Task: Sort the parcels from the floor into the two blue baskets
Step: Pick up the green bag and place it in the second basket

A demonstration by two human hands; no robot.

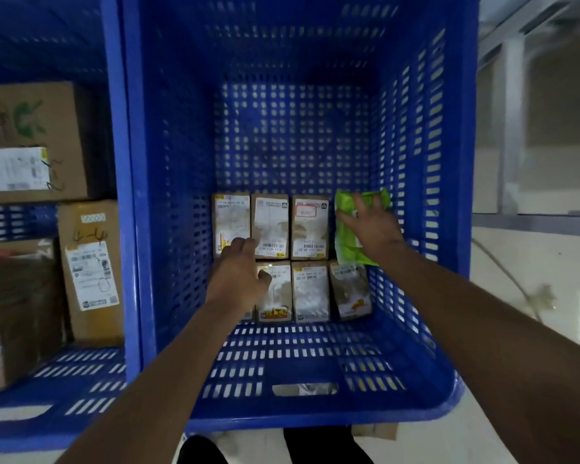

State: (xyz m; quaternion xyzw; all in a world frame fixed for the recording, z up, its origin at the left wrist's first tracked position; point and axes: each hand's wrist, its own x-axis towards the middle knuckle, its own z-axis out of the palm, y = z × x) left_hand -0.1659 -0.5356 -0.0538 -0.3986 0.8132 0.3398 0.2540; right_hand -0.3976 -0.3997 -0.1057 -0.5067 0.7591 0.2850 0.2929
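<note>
From my head view, I judge I am in the placing step: my right hand [370, 226] lies with spread fingers on the green packet [349, 242], which leans against the right wall of the right blue basket [426, 182], beside two rows of small brown parcels [310, 226]. My left hand [240, 274], fingers loosely curled and grasping nothing I can see, rests over the near-left parcels. Next I likely need to lay the packet flat, then fetch another parcel. The left blue basket [81, 380] holds larger cartons [91, 272].
</note>
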